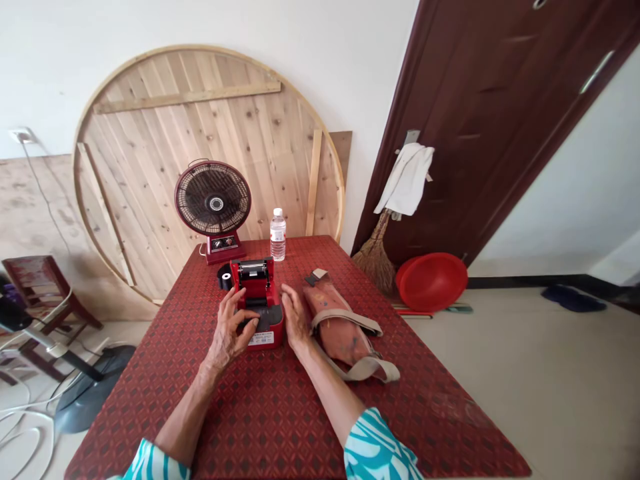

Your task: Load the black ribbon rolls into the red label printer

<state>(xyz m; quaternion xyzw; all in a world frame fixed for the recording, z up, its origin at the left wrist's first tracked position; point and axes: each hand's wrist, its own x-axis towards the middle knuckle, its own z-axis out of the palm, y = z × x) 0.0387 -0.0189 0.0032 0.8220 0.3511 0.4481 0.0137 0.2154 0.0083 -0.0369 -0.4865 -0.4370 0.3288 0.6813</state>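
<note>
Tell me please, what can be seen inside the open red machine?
Inside the red machine, a dark bar shows; the raised lid carries black parts. The left hand covers part of the dark front, so what lies beneath it is hidden.

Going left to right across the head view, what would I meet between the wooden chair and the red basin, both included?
Wooden chair, left hand, red device, right hand, reddish-brown bag, red basin.
</note>
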